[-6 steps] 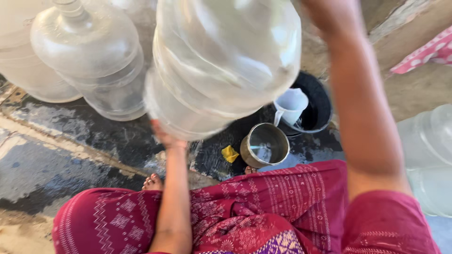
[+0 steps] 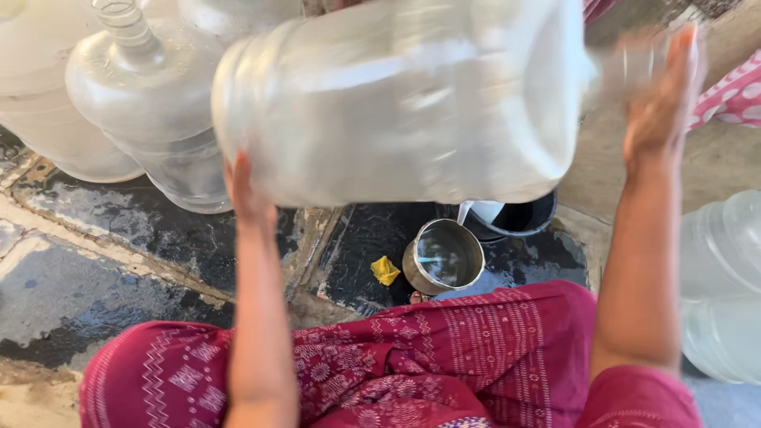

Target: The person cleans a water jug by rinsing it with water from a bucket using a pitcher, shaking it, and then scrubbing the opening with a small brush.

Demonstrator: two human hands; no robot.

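Note:
A large clear plastic water jug point(image 2: 404, 103) lies on its side in the air in front of me, blurred by motion. My left hand point(image 2: 247, 194) presses against its base end at the left. My right hand point(image 2: 662, 95) grips its neck end at the upper right. Below the jug, on the wet dark stone floor point(image 2: 119, 238), stands a small metal pot point(image 2: 444, 257) with water in it and a yellow scrap point(image 2: 385, 270) beside it. My knees in red patterned cloth point(image 2: 444, 357) fill the bottom of the view.
Other clear jugs point(image 2: 151, 103) stand at the upper left, and another jug point(image 2: 725, 285) lies at the right edge. A black bucket point(image 2: 523, 218) with a white jug inside sits behind the pot. Pink patterned cloth point(image 2: 733, 95) shows at the upper right.
The jug has swung from tilted upright to lying sideways. My right hand has moved out to the right with the neck end.

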